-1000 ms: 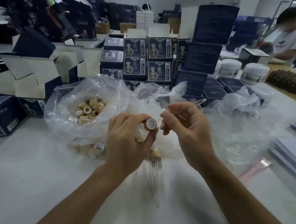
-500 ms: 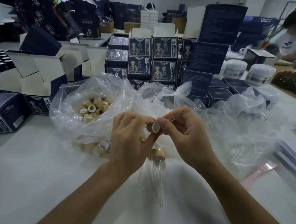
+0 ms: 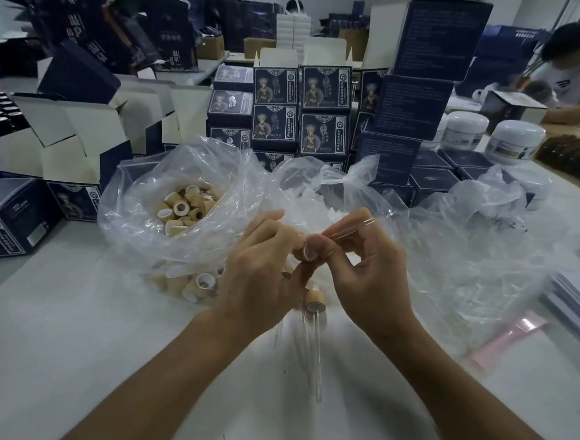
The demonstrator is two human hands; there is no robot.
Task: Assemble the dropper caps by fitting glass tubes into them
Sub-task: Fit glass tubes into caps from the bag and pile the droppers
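stacked dark boxes are crowding the back of the white table, behind the clear bag of caps. just right of that bag, i'm watching my left hand gripping one cap while my right hand is pinching a glass tube. a second ago the tube was held clear of the cap; now its end is meeting the cap's opening, so i judge the seating is underway. finished droppers are lying nearer me than the bag.
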